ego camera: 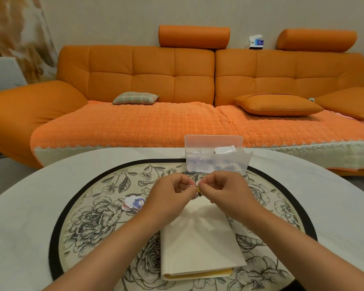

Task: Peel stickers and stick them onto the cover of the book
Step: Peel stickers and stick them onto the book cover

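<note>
left hand [171, 196], right hand [225, 192] close together, fingers [184, 179] pinching

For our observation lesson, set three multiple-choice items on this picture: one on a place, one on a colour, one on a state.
1. The pile of loose stickers lies: A on the book; B left of the book; C right of the book.
2. The sofa is: A grey; B blue; C orange.
3. The left hand and right hand: A pinch one sticker between them; B lie flat; C open the book.
Answers: 1 B, beside its left edge; 2 C, orange throughout; 3 A, both grip it.
</note>
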`<state>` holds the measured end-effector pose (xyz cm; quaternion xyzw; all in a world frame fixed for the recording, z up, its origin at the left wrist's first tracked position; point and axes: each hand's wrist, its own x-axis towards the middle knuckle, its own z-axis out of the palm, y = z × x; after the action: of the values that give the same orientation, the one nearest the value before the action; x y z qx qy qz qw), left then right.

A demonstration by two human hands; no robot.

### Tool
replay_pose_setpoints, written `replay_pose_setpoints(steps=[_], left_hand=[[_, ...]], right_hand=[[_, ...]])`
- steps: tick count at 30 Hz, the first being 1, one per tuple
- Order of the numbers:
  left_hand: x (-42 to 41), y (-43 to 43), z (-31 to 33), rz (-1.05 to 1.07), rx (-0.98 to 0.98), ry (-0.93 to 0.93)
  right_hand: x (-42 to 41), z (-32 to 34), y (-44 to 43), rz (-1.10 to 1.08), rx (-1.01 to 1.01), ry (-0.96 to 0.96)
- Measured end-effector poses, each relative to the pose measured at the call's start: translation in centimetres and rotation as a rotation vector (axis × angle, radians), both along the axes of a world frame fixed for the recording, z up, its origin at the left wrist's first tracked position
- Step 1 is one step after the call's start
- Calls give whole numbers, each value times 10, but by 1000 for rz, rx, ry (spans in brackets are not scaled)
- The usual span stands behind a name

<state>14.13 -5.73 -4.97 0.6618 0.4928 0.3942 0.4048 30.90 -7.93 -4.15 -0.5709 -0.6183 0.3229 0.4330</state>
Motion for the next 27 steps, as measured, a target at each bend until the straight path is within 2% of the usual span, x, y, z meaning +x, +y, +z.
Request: replay_pose_setpoints(steps=[5, 10, 19, 27], left_hand=[[1, -2, -1, 6, 11, -24], [1, -3, 0, 11, 2, 5], [2, -7, 1, 53, 29, 8], [3, -11, 3, 73, 48, 11]], right_hand=[[3, -1, 2, 8, 41, -82], [2, -1, 1, -2, 45, -66], [-4, 4, -8, -89, 249, -448], [-6, -4, -8, -225, 483, -573]])
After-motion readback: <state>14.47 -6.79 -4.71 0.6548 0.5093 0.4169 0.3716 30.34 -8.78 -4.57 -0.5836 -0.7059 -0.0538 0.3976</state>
